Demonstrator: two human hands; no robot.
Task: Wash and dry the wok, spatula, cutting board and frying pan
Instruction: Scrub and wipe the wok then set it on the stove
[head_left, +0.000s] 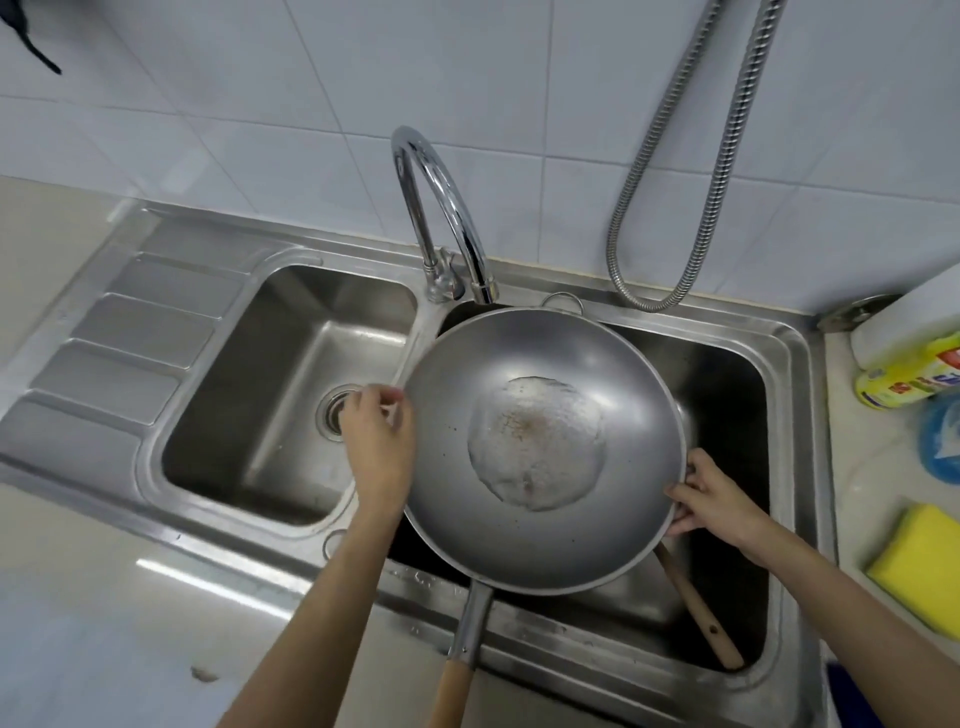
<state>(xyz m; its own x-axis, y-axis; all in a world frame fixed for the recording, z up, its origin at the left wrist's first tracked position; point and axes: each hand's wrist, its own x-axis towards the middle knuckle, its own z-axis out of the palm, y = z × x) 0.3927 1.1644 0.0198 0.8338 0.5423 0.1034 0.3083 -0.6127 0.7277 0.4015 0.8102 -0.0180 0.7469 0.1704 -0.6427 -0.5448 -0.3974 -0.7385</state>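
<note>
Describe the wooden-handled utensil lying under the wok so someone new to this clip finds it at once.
Start at the right sink basin, which the wok covers. A slim wooden handle pokes out below the right hand; unlike the wok's own handle, it lies inside the basin and has a hanging hole.

Wok (543, 447) spanned nearly the whole right basin (727, 364); only a strip along its right wall stayed open, crossed by a wooden handle (698, 605). Faucet spout (441, 208) arched over the wok's far rim. Left basin (291, 395) lay open. Sponge (922, 564) and detergent bottle (909, 376) crowded the right worktop (852, 467).
</note>
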